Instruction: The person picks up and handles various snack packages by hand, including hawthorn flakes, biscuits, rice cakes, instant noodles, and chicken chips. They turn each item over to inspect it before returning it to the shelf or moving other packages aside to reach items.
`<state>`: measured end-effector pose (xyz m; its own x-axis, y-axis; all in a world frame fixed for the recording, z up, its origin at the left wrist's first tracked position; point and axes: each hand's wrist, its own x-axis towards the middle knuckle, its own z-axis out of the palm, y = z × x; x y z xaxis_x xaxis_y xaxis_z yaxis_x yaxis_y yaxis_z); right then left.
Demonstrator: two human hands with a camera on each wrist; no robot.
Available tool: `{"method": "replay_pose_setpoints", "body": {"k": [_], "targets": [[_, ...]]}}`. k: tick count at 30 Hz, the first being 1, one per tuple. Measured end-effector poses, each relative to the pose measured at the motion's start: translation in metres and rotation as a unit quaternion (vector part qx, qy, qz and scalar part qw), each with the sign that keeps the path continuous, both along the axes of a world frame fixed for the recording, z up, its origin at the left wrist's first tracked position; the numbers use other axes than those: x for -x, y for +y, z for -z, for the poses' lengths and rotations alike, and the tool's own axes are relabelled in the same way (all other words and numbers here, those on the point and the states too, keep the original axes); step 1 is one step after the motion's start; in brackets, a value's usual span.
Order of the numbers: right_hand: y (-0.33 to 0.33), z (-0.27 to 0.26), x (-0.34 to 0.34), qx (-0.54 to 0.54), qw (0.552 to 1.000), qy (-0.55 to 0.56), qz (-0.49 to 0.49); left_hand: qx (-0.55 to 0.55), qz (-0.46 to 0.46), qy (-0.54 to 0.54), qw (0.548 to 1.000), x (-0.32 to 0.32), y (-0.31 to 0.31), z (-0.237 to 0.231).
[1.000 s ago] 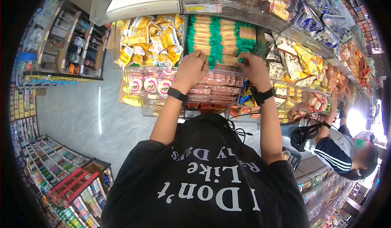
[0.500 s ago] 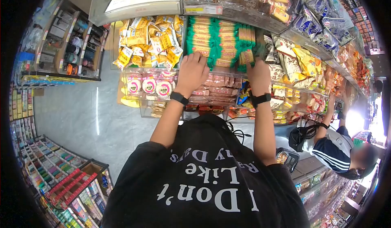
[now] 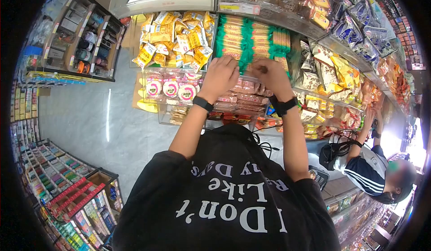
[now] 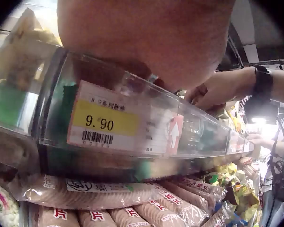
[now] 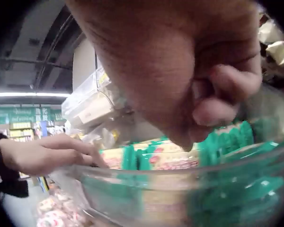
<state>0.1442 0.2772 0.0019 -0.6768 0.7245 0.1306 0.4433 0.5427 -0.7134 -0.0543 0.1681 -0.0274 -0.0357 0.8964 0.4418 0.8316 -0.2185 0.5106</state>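
A clear bin [image 5: 128, 172] holds rows of biscuit packets [image 3: 233, 33] in green and cream wrappers. My left hand [image 3: 221, 77] rests over the bin's front edge at its left corner; in the right wrist view its fingers [image 5: 68, 153] lie nearly straight across the rim, by the packets. My right hand [image 3: 273, 75] is over the bin's front right, palm down. In the right wrist view its outer fingers [image 5: 217, 111] are curled, and the lower fingertips sit right at the upper packets [image 5: 175, 156]. Whether they pinch one, I cannot tell.
Yellow-and-white snack bags [image 3: 179, 38] fill the bin to the left. Below lie brown-wrapped packs [image 3: 244, 96] and round white-and-pink packs [image 3: 170, 87]. A price tag [image 4: 104, 120] is on the bin's front. Another person [image 3: 368, 170] stands to the right by the shelves.
The biscuit packet at the front right, tilted by my right hand earlier, now lies among the others. My right hand has shifted left along the bin's front; the left has hardly moved.
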Motion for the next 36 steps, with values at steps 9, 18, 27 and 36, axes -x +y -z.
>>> {"method": "replay_pose_setpoints", "body": {"k": [9,18,27,36], "targets": [[-0.013,-0.004,0.036,0.159,0.971,-0.152,-0.097,0.008,0.057,-0.072,0.996,0.021,-0.033,-0.009],[-0.011,-0.003,0.024,0.099,0.987,-0.109,-0.063,-0.011,0.009,-0.173,0.985,0.014,-0.034,-0.016],[-0.004,-0.034,-0.037,0.279,0.936,0.131,0.167,0.02,0.003,-0.2,0.98,0.008,-0.033,-0.011],[-0.031,-0.036,-0.048,-0.069,0.938,0.015,0.34,0.001,0.024,-0.128,0.992,0.007,-0.032,-0.005]]}}
